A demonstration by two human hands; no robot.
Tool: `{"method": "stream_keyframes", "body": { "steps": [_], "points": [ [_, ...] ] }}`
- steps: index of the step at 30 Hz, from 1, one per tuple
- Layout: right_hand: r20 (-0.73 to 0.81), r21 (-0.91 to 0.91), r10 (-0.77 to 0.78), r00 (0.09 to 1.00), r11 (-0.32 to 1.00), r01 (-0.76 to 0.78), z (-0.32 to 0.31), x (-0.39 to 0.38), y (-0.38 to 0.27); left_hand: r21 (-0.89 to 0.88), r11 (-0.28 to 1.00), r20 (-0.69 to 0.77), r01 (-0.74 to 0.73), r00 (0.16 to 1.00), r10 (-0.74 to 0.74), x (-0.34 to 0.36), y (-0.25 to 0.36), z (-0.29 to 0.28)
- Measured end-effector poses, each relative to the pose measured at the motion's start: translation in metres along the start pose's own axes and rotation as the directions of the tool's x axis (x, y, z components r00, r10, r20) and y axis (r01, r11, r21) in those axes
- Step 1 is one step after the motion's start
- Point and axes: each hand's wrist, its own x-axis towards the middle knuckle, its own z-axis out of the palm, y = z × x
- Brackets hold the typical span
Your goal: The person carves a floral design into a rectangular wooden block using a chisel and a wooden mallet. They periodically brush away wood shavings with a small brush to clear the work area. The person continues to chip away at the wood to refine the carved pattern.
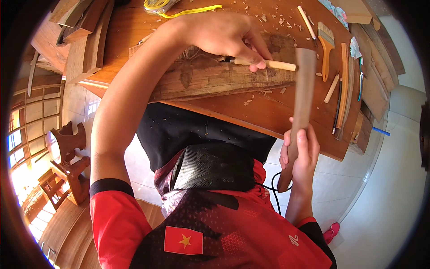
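Just above a rough wooden board, a chisel with a pale handle lies nearly level, the left hand's grip clamped on that handle. Right hand's grip is closed round a wooden bar, its blurred upper part right at the handle's end; contact can't be told. Shavings dot the tabletop, with a flat brush to the right.
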Motion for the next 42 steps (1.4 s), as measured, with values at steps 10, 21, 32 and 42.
{"method": "stream_keyframes", "body": {
  "steps": [10, 21, 32, 42],
  "points": [
    [0.029, 0.028, 0.001, 1.000, 1.000, -0.002, -0.007, 0.005, -0.005, -0.050, 0.990, -0.071, -0.135, 0.989, 0.131, -0.016, 0.004, -0.016],
    [0.071, 0.032, 0.013, 0.997, 0.999, -0.016, -0.004, 0.012, -0.006, -0.177, 0.960, -0.501, -0.219, 0.859, 0.104, -0.084, 0.003, 0.005],
    [0.074, 0.007, -0.029, 0.997, 1.000, 0.029, -0.006, 0.010, -0.007, -0.115, 0.982, -0.558, -0.150, 0.827, 0.061, -0.085, -0.007, 0.019],
    [0.103, -0.041, -0.088, 0.991, 0.995, 0.093, -0.003, 0.011, -0.023, -0.154, 0.954, -0.494, -0.259, 0.856, 0.152, -0.083, -0.008, 0.018]
  ]
}}
